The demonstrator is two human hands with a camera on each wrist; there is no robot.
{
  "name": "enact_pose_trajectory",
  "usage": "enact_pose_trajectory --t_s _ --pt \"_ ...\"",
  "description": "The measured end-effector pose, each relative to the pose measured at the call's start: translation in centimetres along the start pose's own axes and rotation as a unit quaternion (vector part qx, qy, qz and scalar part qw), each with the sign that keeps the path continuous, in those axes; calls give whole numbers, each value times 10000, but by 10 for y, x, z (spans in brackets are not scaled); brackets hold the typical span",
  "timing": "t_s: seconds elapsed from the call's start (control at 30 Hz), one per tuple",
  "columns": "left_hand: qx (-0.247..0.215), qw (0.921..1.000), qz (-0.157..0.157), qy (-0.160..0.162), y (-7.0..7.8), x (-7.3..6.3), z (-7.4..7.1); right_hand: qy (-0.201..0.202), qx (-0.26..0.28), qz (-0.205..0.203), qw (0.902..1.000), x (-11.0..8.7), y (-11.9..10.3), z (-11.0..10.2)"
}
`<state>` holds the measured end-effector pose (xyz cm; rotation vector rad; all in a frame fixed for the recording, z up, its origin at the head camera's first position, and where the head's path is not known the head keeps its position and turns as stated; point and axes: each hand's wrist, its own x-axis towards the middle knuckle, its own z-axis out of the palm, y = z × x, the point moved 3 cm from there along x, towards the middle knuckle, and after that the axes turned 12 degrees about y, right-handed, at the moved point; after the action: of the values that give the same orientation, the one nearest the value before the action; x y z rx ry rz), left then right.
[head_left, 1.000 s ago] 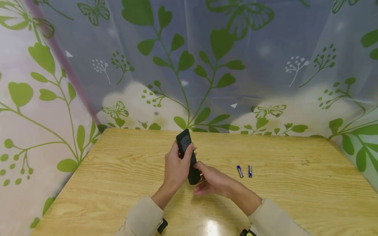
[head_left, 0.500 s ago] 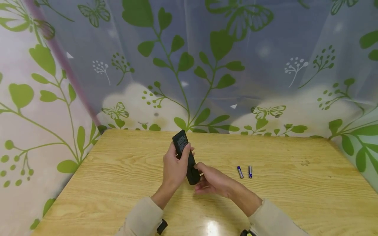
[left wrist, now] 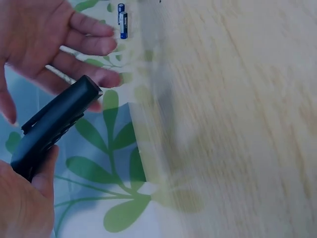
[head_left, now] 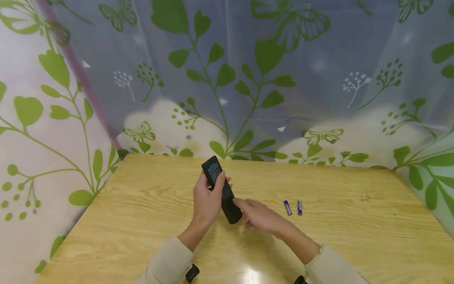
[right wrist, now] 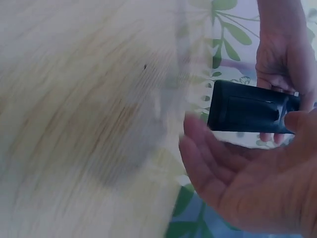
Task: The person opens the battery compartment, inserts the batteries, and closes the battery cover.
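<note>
Over the pale, wood-grained desk, the head view showed the left hand grasping a long black plastic remote control, tilted, its printed back facing the camera and the left thumb laid across it. The right hand met its lower part with the thumb. Two slim blue-and-silver cylindrical batteries lay just apart on the desk, beyond the right hand; a careless sweep of the right arm could have set them rolling.

From the left wrist, the right hand's fingers appeared spread and relaxed, clenched on nothing. The left hand thus seemed to carry the remote control alone, and a slackened grip would probably have let it drop.

From the right wrist, the right thumb rested near a notch in a rectangular panel on the remote control's back. Pushing too hard there could have made the thumb skid off the smooth plastic or twisted the remote control within the left hand. Whether the panel was loose could not be told.
</note>
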<state>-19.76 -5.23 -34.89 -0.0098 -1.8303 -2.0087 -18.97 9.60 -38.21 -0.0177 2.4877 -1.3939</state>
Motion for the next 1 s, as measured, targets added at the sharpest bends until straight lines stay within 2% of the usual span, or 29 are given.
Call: enact_pose_trajectory --t_s 0.07,0.13,0.2,0.3,0.4,0.47,0.57,0.83,1.0 --pt "-94 9999 -58 -16 -1 1 1 444 -459 -380 9972 -2 -1 -4" --pt "-105 9999 -117 -33 -1 0 1 966 -940 -793 9877 -5 -2 -5" --pt "-101 9998 -156 -18 -2 0 1 1481 -1306 -1225 9726 -8 -2 -3" --pt "-26 9999 -141 32 -3 -1 -1 2039 -1544 -1978 9463 -14 -4 2" --pt "55 9999 -86 74 -3 -1 -2 2408 -1656 -2555 9216 -17 -5 5" --pt "76 9999 -59 75 -3 -1 -3 2554 -1680 -2771 9109 -18 -5 7" --pt "43 10000 -54 47 -2 -1 -3 2650 -1678 -2909 9039 -18 -5 8" --pt "-117 9996 -208 116 -2 -2 -4 2593 -1609 -3084 9010 -18 -5 11" --pt "-124 9996 -239 121 -3 -1 -5 2709 -1791 -3312 8859 -18 -7 13"
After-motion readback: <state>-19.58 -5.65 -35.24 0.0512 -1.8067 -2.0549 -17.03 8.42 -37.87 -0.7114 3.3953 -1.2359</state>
